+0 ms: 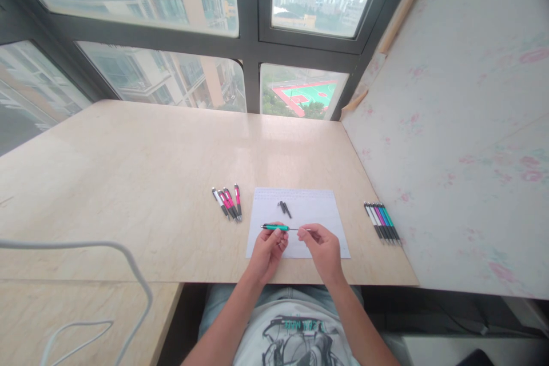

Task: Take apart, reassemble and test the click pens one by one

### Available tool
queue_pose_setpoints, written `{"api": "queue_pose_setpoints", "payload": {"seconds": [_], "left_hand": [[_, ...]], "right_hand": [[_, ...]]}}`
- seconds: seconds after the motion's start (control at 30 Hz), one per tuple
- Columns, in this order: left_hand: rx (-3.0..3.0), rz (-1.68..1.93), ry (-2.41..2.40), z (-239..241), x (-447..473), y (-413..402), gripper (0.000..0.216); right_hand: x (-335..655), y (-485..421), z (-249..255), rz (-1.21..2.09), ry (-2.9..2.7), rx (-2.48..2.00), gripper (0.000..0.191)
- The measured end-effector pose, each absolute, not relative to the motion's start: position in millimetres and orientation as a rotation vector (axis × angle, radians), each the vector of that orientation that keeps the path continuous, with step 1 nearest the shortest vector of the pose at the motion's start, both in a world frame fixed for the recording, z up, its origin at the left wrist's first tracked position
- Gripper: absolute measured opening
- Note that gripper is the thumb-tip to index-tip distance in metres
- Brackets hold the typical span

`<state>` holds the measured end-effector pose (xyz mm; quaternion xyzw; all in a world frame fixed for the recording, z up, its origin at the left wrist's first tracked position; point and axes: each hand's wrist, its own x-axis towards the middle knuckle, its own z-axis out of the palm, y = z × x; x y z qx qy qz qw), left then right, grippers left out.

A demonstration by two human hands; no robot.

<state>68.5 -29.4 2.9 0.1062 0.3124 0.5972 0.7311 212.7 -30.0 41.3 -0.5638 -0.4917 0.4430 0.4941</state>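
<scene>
My left hand (269, 249) is closed around a teal pen barrel (275, 227) with a black clip end pointing left. A thin ink refill (293, 229) sticks out of the barrel's right end. My right hand (321, 246) pinches the refill's far end between thumb and finger. Both hands are over a white sheet of paper (338, 223) with faint writing along its top. Small black pen parts (285, 209) lie on the paper just beyond my left hand.
Several pink and white pens (227, 204) lie left of the paper. A row of several pens (381, 223) is at the right by the wall (472, 126). A white cable (107, 245) loops over the table (128, 183) at the left. Windows stand behind.
</scene>
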Motion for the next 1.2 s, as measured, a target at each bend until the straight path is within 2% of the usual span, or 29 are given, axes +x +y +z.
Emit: {"api": "queue_pose_setpoints", "payload": {"seconds": [0.37, 0.83, 1.03, 1.2], "left_hand": [[0.275, 1.327, 0.722, 6.3, 69.8, -29.6, 0.025], [0.243, 1.327, 0.709, 7.3, 69.1, -30.1, 0.025], [0.221, 1.338, 0.681, 4.9, 68.7, -29.3, 0.023], [0.236, 1.332, 0.683, 4.9, 69.0, -29.7, 0.023]], "right_hand": [[211.3, -33.5, 43.3, 0.772, -1.368, -1.394, 0.016], [214.7, -33.2, 44.2, 0.77, -1.356, -1.404, 0.02], [215.6, -31.4, 45.1, 0.914, -1.322, -1.394, 0.02], [215.7, -32.3, 46.7, 0.89, -1.36, -1.395, 0.021]]}}
